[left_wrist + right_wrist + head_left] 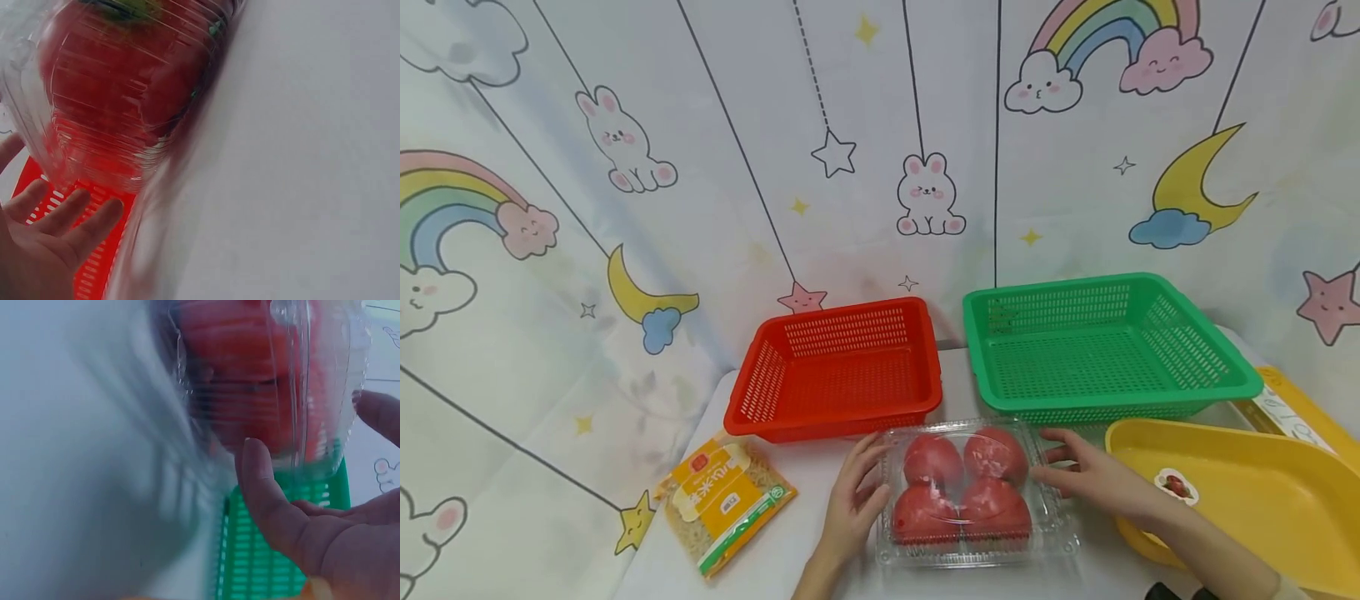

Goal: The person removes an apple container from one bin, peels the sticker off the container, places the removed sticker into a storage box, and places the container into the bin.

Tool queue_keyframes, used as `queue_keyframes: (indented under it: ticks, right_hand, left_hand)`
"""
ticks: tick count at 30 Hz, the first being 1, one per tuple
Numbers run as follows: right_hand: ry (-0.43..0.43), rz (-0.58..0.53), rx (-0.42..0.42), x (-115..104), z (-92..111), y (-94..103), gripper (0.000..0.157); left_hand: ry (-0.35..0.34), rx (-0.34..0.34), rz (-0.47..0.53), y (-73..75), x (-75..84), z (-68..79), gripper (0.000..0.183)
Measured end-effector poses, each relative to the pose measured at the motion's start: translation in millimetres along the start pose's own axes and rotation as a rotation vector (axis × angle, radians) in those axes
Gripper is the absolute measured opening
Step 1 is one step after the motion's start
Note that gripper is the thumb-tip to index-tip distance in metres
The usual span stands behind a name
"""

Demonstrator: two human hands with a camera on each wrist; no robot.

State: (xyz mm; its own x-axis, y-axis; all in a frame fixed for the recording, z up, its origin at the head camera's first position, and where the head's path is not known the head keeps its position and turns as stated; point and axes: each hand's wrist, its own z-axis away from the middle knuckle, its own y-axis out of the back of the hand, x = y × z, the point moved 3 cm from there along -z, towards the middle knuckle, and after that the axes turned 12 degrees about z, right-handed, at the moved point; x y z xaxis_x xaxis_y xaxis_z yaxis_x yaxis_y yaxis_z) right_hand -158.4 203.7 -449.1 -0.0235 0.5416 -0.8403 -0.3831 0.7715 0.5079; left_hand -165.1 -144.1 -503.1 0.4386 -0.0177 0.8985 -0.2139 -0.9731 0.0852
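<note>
A clear plastic clamshell box (962, 554) of several large red tomatoes (996, 508) stands on the white table between both hands. At its left side is my left hand (850, 508), fingers loosely bent and spread; in the left wrist view the left hand (50, 240) appears close beside the box's end. From the right reaches my right hand (1093, 475), its fingertips at the box's right edge. The right wrist view has the right hand (337, 534) with a fingertip against or very near the clear wall; firm contact cannot be told.
Behind the box are a red basket (850, 425) and a green basket (1120, 408). A yellow tray (1262, 492) lies to the right, under the right forearm. To the left is an orange-and-clear bag of dry pasta-like pieces (726, 500). A patterned curtain (865, 250) hangs behind.
</note>
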Motion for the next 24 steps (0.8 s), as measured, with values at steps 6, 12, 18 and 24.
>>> queue_keyframes:
  ticks: [6, 12, 18, 24]
  right_hand:
    - [-0.046, -0.010, -0.010, 1.5, -3.0, -7.0, 0.076]
    - [-0.126, -0.142, -0.036, 4.5, 0.1, -15.5, 0.081]
    - [-0.104, -0.359, -0.130, 8.7, 5.6, -27.8, 0.085]
    - [-0.112, -0.510, -0.165, 13.4, 10.4, -35.2, 0.089]
  left_hand:
    - [0.102, 0.036, 0.033, 2.6, 1.9, 9.7, 0.055]
    - [0.205, -0.019, 0.090, -1.9, 0.3, 15.1, 0.056]
    - [0.301, -0.010, 0.173, -2.1, -1.5, 20.1, 0.057]
    - [0.311, -0.002, 0.171, -1.0, 0.8, 22.4, 0.056]
